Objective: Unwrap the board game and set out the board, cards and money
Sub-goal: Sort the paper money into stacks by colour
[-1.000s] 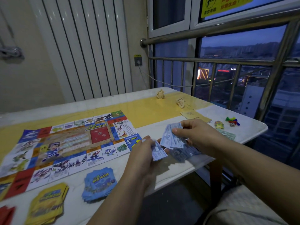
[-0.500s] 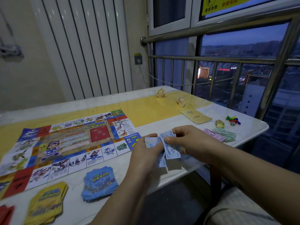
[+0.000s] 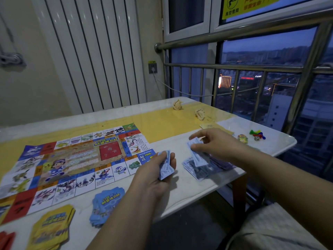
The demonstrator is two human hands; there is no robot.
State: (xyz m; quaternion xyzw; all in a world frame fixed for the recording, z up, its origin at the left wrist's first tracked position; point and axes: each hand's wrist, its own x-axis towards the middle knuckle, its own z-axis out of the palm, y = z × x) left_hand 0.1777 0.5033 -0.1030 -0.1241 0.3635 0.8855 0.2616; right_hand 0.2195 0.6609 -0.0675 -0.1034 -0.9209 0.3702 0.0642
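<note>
On the tabletop (image 3: 189, 188) in front of me, the board (image 3: 77, 159) lies unfolded and flat from nine o'clock towards the centre, picture side up. At six o'clock, just off its near edge, sits the fanned stack of blue cards (image 3: 106, 204). At seven, the yellow cards (image 3: 52, 228), also a loose stack. A corner of the red cards (image 3: 6, 240) shows at the very edge at eight.

Now the money. My left grip (image 3: 155, 175) is dead centre, fingers curled round a small sheaf of pale blue notes (image 3: 166, 170), held just above the tabletop. My right grip (image 3: 216, 147) is at two o'clock from it, thumb and forefinger pinching a single note (image 3: 197, 156) that hangs tilted. Directly beneath that note is the money pile (image 3: 201, 170), blue-grey bills lying loose, with purple ones spread under my right wrist. The two hands are apart, with bare tabletop between them.

Further out, at one o'clock, a tan sheet (image 3: 210, 126) pokes out behind my right hand. Two crumpled wrappers (image 3: 177, 105) sit near the far edge at twelve to one. Off at two o'clock, near the corner, I see a cluster of coloured pawns (image 3: 256, 133) touching a die (image 3: 255, 138), and a small printed token (image 3: 242, 138) just beside them.
</note>
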